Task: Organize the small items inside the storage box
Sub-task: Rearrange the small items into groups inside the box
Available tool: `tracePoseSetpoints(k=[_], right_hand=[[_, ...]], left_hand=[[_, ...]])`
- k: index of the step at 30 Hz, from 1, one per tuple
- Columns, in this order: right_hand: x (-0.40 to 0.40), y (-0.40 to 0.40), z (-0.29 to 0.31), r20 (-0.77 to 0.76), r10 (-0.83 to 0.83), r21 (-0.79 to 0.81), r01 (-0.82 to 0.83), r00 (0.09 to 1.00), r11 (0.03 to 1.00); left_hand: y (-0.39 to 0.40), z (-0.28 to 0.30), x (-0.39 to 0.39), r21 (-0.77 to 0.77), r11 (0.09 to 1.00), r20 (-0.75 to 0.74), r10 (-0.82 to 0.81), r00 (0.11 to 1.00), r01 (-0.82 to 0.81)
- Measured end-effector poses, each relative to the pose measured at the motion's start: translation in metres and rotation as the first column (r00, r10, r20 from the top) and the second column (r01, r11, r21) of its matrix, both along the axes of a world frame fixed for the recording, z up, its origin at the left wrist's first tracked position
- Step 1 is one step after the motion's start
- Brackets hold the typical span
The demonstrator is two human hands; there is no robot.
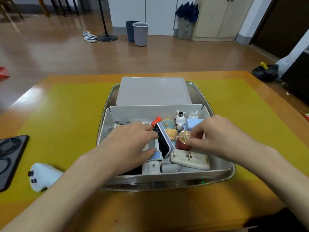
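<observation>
On the bench (66,106), sitting in a clear tray (222,177), we've got the storage box (133,111) open with its frosted lid (153,91) lying just behind it. Both our hands are down inside the box. Our left hand (128,144) has its fingers (150,150) wrapped loosely around a slim dark remote with a white edge (163,141), which is tipped up on its side near the middle of the box. Our right hand (222,138) is pinching a gold lid on a little red jar (184,139) between thumb and fingertips, just right of the remote. Pretty crowded in there: a cream power adapter (190,159) lies along the near right side, a grey plastic part (167,167) sits at the front wall, and a blue patterned card box (156,155) peeks out under the left hand. Toward the back we see a pen (122,122), an orange-red clip thing (156,120), a couple of round cartoon figures (168,127), a white figurine (180,119), a bunny one (194,114) and a pale blue box (192,123). Off to the left on the bench are a black phone (10,158) and a fluffy white toy (43,176), both well apart from the box.
</observation>
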State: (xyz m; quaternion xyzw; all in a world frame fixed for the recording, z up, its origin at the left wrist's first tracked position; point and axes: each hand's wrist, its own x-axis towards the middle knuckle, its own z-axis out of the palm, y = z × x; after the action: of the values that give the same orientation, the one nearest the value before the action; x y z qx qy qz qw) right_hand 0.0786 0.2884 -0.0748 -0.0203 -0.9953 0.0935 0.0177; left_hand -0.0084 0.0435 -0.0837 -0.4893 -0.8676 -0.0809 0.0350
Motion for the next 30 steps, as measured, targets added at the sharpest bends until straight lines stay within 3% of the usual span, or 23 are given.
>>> tracePoseSetpoints(k=[3,7,12,19,22,25,28,30], right_hand=[[0.013,0.002,-0.007,0.232,0.043,0.242,-0.100,0.972,0.965],[0.009,-0.008,-0.022,0.270,0.105,0.408,-0.213,0.957,0.888],[0.007,-0.010,-0.025,0.245,0.143,0.472,-0.247,0.959,0.846],[0.020,0.009,-0.014,0.230,0.173,0.417,-0.258,0.958,0.872],[0.026,0.018,0.000,0.185,0.161,0.331,-0.216,0.969,0.919],[0.036,0.032,0.021,0.078,0.074,0.067,-0.079,0.994,0.995],[0.042,0.049,0.033,-0.001,-0.056,-0.204,0.055,0.998,0.977],[0.041,0.054,0.033,-0.014,-0.103,-0.292,0.095,0.995,0.952]], left_hand=[[0.017,-0.008,0.010,0.007,0.998,0.045,-0.061,0.997,0.061],[0.034,-0.020,0.014,-0.031,0.995,0.088,-0.092,0.992,0.095],[0.044,-0.027,0.005,-0.061,0.994,0.085,-0.085,0.993,0.090],[0.047,-0.031,0.000,-0.058,0.993,0.077,-0.094,0.993,0.099],[0.050,-0.030,0.002,-0.035,0.991,0.110,-0.124,0.986,0.128],[0.053,-0.030,0.004,-0.027,0.983,0.132,-0.176,0.976,0.180],[0.060,-0.036,0.005,-0.107,0.963,0.159,-0.230,0.960,0.249],[0.068,-0.040,0.003,-0.202,0.932,0.146,-0.274,0.950,0.300]])
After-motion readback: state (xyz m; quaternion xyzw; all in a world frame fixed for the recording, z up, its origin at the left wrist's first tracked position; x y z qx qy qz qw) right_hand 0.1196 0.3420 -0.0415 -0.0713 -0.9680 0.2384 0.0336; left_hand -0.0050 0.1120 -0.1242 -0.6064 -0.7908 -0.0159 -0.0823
